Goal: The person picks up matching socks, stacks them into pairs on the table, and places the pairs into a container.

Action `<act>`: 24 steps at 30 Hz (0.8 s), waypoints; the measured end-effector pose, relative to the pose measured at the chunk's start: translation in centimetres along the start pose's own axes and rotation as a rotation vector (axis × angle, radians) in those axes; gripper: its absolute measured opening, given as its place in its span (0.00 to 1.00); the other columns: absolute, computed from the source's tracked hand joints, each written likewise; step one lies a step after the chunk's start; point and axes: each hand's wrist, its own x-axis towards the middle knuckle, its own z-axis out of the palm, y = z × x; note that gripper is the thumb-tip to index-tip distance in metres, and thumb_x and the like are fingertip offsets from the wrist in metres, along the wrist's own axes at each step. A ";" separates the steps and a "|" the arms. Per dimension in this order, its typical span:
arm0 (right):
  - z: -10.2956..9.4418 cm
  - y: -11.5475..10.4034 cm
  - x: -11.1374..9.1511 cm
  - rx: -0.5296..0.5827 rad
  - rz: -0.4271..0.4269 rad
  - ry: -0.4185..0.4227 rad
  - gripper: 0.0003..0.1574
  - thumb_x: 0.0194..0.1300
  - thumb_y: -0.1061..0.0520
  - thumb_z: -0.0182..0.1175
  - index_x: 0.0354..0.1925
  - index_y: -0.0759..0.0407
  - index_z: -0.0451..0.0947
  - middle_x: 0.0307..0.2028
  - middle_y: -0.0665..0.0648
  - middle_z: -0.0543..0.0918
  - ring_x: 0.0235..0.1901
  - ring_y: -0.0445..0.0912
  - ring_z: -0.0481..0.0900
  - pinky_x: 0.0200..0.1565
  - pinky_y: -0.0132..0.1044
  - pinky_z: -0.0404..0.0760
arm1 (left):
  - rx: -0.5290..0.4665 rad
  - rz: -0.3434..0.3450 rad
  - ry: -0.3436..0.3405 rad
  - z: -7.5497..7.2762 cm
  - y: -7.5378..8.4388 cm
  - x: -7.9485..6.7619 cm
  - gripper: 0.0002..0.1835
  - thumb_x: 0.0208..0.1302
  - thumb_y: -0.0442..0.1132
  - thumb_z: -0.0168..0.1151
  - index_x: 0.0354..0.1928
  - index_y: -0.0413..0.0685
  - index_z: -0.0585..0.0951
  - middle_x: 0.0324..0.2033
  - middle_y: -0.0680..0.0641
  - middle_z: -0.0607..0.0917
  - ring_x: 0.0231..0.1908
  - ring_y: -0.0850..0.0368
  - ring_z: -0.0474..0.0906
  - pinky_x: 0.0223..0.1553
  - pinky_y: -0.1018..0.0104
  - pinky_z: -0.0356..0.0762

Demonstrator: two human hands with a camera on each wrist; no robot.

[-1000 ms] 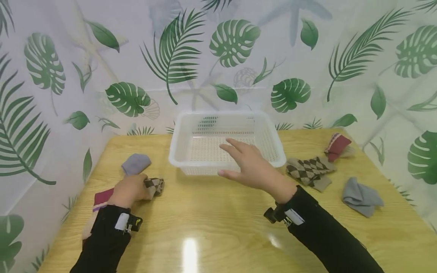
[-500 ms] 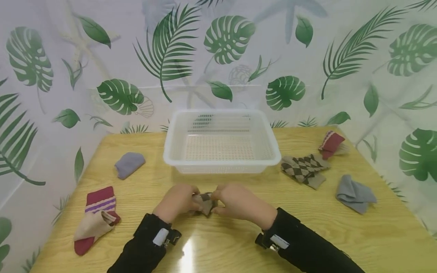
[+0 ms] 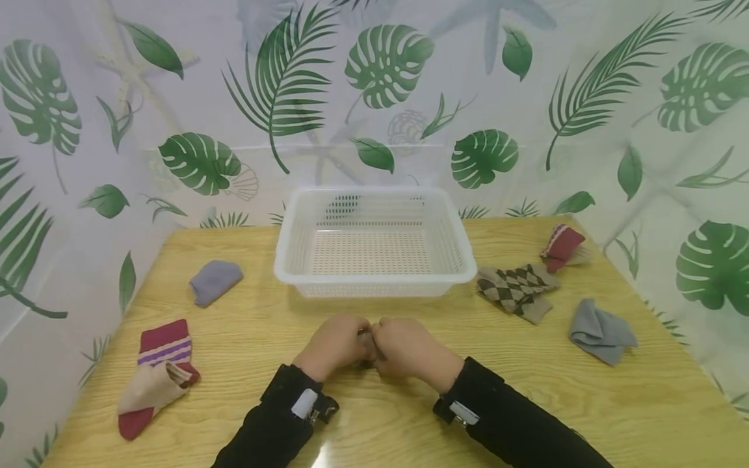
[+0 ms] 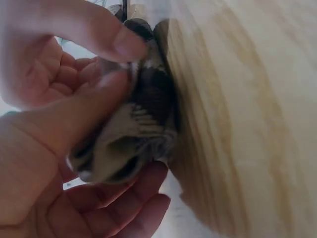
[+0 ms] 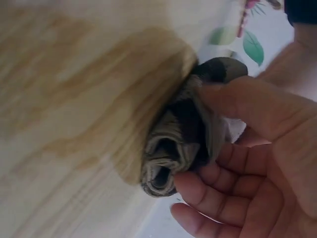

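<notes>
A brown and beige argyle sock (image 5: 183,129), rolled into a bundle, is held between both hands just above or on the table in front of the basket. My left hand (image 3: 339,344) pinches one end of it, thumb on top and fingers beneath, as the left wrist view shows. From the other side my right hand (image 3: 412,351) grips the bundle with thumb and fingers; the coiled layers show in the right wrist view. In the head view the hands meet and mostly hide the sock.
A white plastic basket (image 3: 374,279) stands behind the hands. On the left lie a folded grey sock (image 3: 215,281) and a maroon-and-beige sock (image 3: 155,380). On the right are an argyle sock (image 3: 517,289), a maroon sock (image 3: 564,247) and a grey sock (image 3: 601,331).
My left hand has brought the argyle sock from the left side to the middle. My right hand has come down from over the basket and taken hold of it too.
</notes>
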 end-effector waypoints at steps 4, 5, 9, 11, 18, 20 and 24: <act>-0.6 0.8 0.0 0.133 0.057 -0.069 0.07 0.47 0.58 0.62 0.28 0.57 0.75 0.19 0.50 0.71 0.20 0.42 0.67 0.23 0.36 0.70 | -0.032 0.012 -0.040 0.0 -0.5 0.1 0.26 0.42 0.46 0.74 0.46 0.46 0.81 0.42 0.46 0.85 0.42 0.52 0.78 0.48 0.55 0.77; -0.9 1.1 -0.1 0.183 0.083 -0.078 0.06 0.48 0.58 0.61 0.27 0.57 0.74 0.19 0.49 0.70 0.20 0.42 0.66 0.22 0.35 0.68 | -0.019 0.018 -0.043 0.0 -0.6 0.0 0.29 0.42 0.46 0.75 0.48 0.45 0.79 0.43 0.45 0.85 0.43 0.51 0.78 0.48 0.54 0.77; -1.9 2.6 -0.6 0.337 0.210 -0.058 0.06 0.51 0.60 0.59 0.30 0.56 0.71 0.17 0.49 0.68 0.17 0.41 0.65 0.20 0.33 0.64 | 0.077 0.043 0.001 -0.4 -0.3 -0.2 0.35 0.42 0.41 0.75 0.56 0.43 0.74 0.46 0.42 0.84 0.46 0.47 0.79 0.49 0.52 0.78; -2.3 3.6 -1.1 0.385 0.273 -0.025 0.10 0.54 0.60 0.58 0.37 0.57 0.71 0.17 0.49 0.70 0.16 0.41 0.66 0.19 0.33 0.64 | 0.103 0.060 0.040 -0.8 -0.4 -0.4 0.32 0.45 0.35 0.71 0.57 0.43 0.74 0.46 0.42 0.85 0.46 0.45 0.79 0.50 0.51 0.78; -1.2 5.9 -3.0 0.402 0.383 -0.068 0.14 0.58 0.59 0.57 0.43 0.62 0.74 0.18 0.51 0.74 0.17 0.42 0.67 0.20 0.35 0.68 | 0.103 0.108 0.128 -2.1 -2.0 -0.8 0.22 0.43 0.19 0.58 0.40 0.47 0.82 0.36 0.47 0.85 0.40 0.49 0.80 0.47 0.54 0.79; -0.4 6.1 -3.3 0.351 0.343 -0.091 0.08 0.57 0.59 0.58 0.37 0.61 0.77 0.21 0.51 0.77 0.20 0.42 0.70 0.23 0.37 0.73 | 0.132 0.111 0.128 -2.1 -2.5 -0.7 0.21 0.43 0.18 0.58 0.38 0.48 0.83 0.35 0.47 0.85 0.39 0.50 0.79 0.46 0.55 0.79; 0.2 6.2 -3.4 0.257 0.326 -0.106 0.05 0.54 0.60 0.57 0.31 0.58 0.78 0.28 0.54 0.82 0.26 0.44 0.75 0.31 0.41 0.79 | 0.168 0.098 0.091 -2.2 -2.7 -0.8 0.24 0.43 0.18 0.58 0.42 0.47 0.83 0.40 0.45 0.86 0.42 0.48 0.79 0.47 0.54 0.79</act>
